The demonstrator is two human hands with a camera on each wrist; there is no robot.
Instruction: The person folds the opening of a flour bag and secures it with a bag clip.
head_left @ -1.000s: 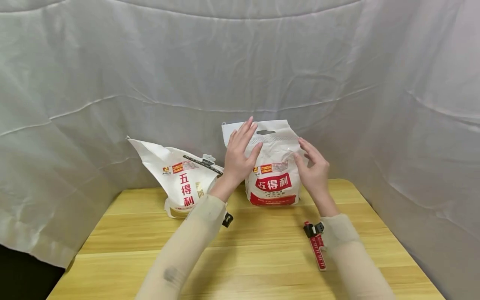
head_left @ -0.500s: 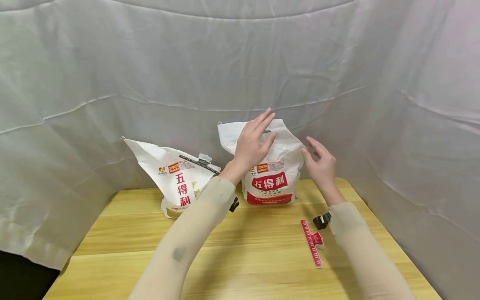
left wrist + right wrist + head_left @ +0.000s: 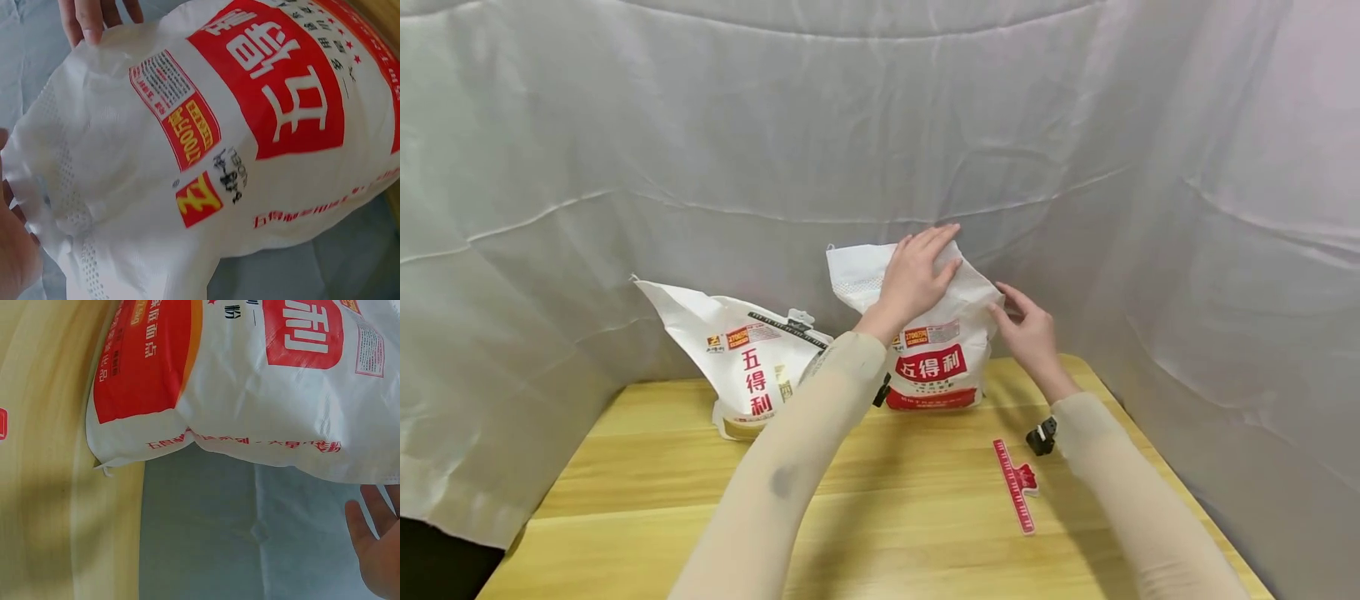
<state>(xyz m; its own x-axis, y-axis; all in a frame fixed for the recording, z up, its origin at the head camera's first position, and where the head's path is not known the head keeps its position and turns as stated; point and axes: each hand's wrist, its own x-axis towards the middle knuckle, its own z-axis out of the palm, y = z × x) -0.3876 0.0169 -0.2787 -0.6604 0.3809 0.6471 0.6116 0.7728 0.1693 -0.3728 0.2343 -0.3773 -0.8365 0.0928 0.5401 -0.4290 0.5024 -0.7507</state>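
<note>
A white flour bag (image 3: pixel 929 350) with red print stands upright at the back of the table. My left hand (image 3: pixel 917 275) lies across its top with the fingers mostly straight, covering the handle slot. At the bag's right upper edge, the fingertips of my right hand (image 3: pixel 1026 329) touch the side. Straight, spread fingers of that right hand (image 3: pixel 378 544) show in the right wrist view, their tips partly hidden by the flour bag (image 3: pixel 269 400). In the left wrist view, only part of the left hand (image 3: pixel 17 256) shows beside the bag's top edge.
A second flour bag (image 3: pixel 730 350) leans at the left, its top folded under a black bag clip (image 3: pixel 786 327). A red bag clip (image 3: pixel 1017 487) lies on the wooden table (image 3: pixel 925 533). Grey curtain (image 3: pixel 775 125) hangs close behind and at both sides.
My left hand has moved right across the bag's top. My right hand came away from the bag's side, then returned to touch it. The bag's upper right part now slants down.
</note>
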